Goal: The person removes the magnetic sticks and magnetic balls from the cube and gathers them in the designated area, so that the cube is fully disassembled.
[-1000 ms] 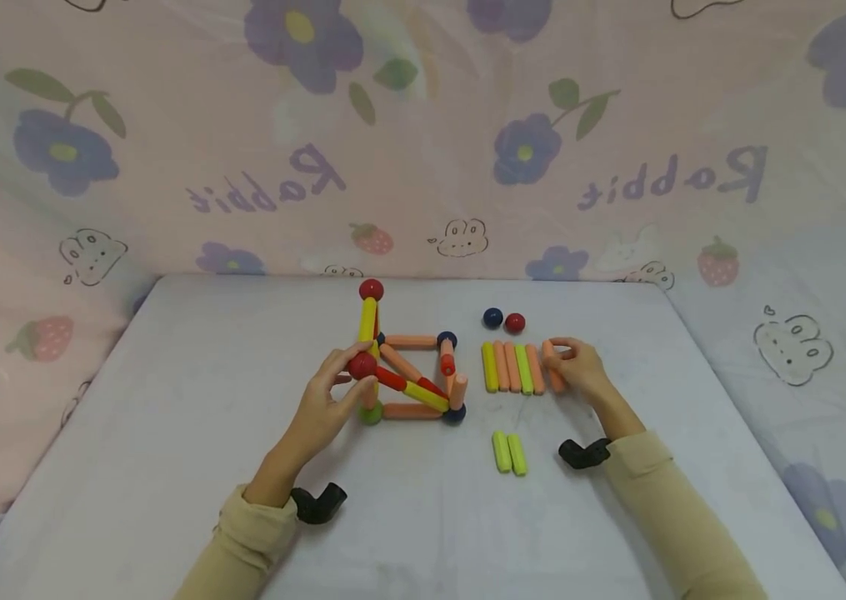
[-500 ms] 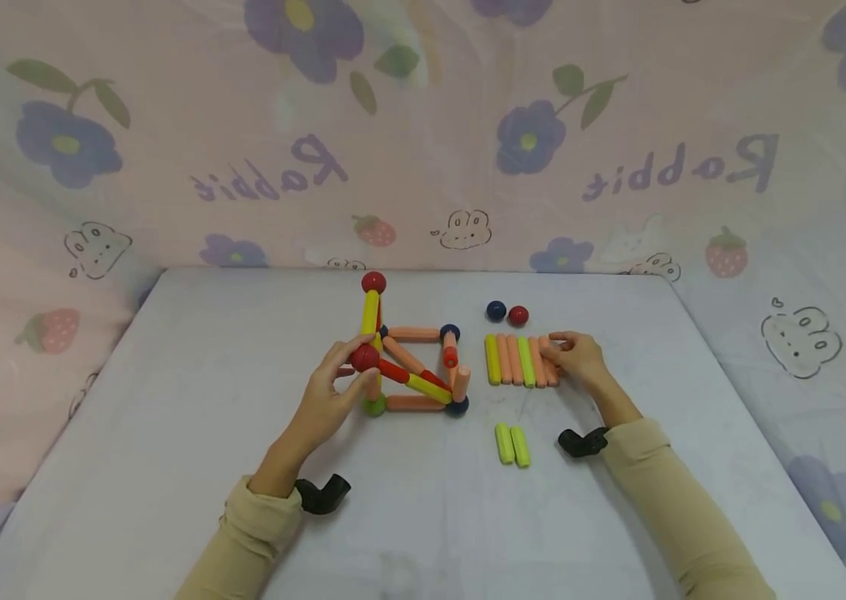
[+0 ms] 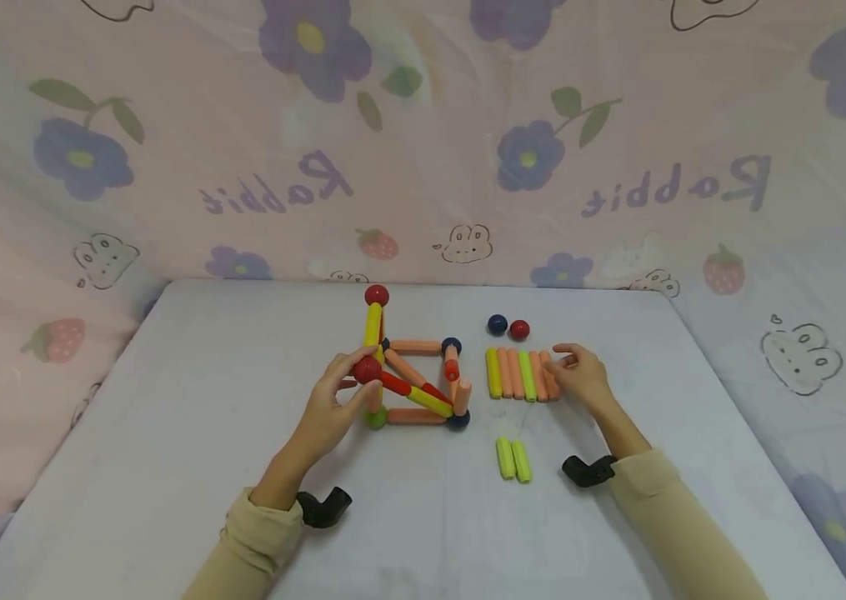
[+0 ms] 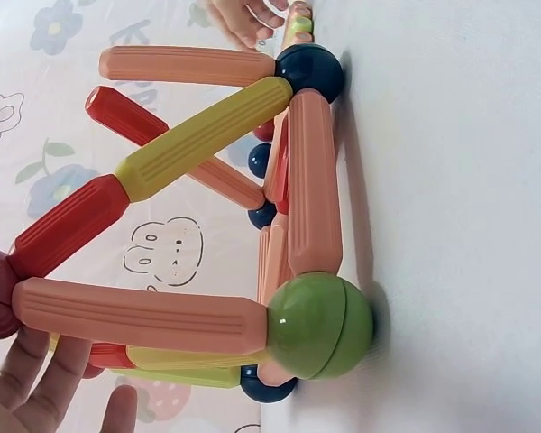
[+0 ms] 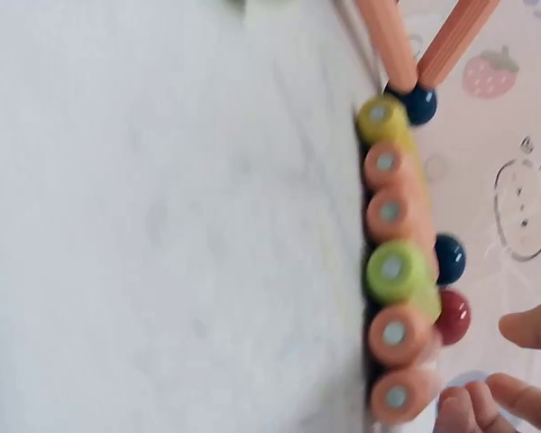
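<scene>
Beside the frame of magnetic sticks and balls, my left hand (image 3: 332, 410) pinches a red ball (image 3: 367, 369) at an upper corner between thumb and fingers. From that ball an orange stick (image 4: 144, 316) runs down to a green ball (image 4: 320, 325) on the table. A red stick (image 4: 70, 225) and a yellow stick (image 4: 207, 135) slope from it to a dark blue ball (image 4: 309, 74). My right hand (image 3: 582, 377) is at the right end of a row of loose sticks, next to the last orange stick (image 5: 401, 397). Its thumb and fingers are apart, holding nothing.
Behind the row lie a loose dark blue ball (image 3: 498, 324) and a loose red ball (image 3: 519, 330). Two short green sticks (image 3: 513, 460) lie nearer the front. Another red ball (image 3: 377, 296) tops the frame's far left corner. A patterned curtain (image 3: 423, 167) rises behind the table.
My right hand has slid an orange stick left against the row's end, then let go of it with its fingers spread. My left hand stays on the red ball.
</scene>
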The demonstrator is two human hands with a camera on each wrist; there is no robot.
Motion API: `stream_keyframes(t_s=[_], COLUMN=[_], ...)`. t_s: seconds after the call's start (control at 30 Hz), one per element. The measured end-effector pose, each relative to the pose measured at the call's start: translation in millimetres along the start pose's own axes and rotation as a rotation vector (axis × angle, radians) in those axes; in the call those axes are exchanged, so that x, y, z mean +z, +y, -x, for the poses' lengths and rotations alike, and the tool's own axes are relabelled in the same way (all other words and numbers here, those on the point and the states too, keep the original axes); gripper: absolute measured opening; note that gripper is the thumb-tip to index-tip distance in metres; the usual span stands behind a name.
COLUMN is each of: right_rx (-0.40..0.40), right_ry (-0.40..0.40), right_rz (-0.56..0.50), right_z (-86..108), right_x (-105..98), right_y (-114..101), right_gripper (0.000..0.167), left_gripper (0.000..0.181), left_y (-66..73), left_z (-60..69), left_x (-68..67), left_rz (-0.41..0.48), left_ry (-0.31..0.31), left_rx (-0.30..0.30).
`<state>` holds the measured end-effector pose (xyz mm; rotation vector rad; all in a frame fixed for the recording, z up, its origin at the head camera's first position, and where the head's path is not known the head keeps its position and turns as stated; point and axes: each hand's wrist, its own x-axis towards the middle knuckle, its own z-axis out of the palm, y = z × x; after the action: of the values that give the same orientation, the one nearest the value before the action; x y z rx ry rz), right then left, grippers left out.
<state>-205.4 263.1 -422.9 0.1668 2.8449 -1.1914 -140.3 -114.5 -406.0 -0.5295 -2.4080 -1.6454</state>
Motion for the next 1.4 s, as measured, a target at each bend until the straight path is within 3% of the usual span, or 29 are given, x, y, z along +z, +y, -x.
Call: stream_keyframes(t_s=[0.37, 0.53, 0.73, 1.03, 1.2, 1.4], right_rx=[-0.092, -0.167, -0.311, -0.401, -0.41, -0.446], right_ry=[-0.197, -0.256, -0.328, -0.291, -0.232, -0.22], right_rz=[-0.196, -0.192, -0.176, -0.132, -0.111, -0.118], right_z=[40.1, 52.5, 61.5, 67.6, 67.7, 68.1], right_x=[29, 47, 63, 80, 85, 87], right_y=[-17, -26, -41, -59, -65, -71], right_gripper=[0.041, 0.034, 0.031, 0.033, 0.019, 0.006], left_gripper=[0.049, 0.049, 0.05, 0.05, 0.05, 0.05], left_y=[-3.3, -4.8, -5.1, -4.5, -2.8, -2.1], left_z=[6.7, 8.5, 6.6, 4.2, 1.3, 0.5], left_x=[-1.8, -1.1, -1.5, -1.2, -0.6, -2.7], left_rz=[-0.062, -0.073, -0.056, -0.054, -0.038, -0.053], left_ry=[0.001, 0.008, 0.02, 0.033, 0.037, 0.037], left_rx=[-0.008, -0.006, 0.003, 0.01, 0.008, 0.005])
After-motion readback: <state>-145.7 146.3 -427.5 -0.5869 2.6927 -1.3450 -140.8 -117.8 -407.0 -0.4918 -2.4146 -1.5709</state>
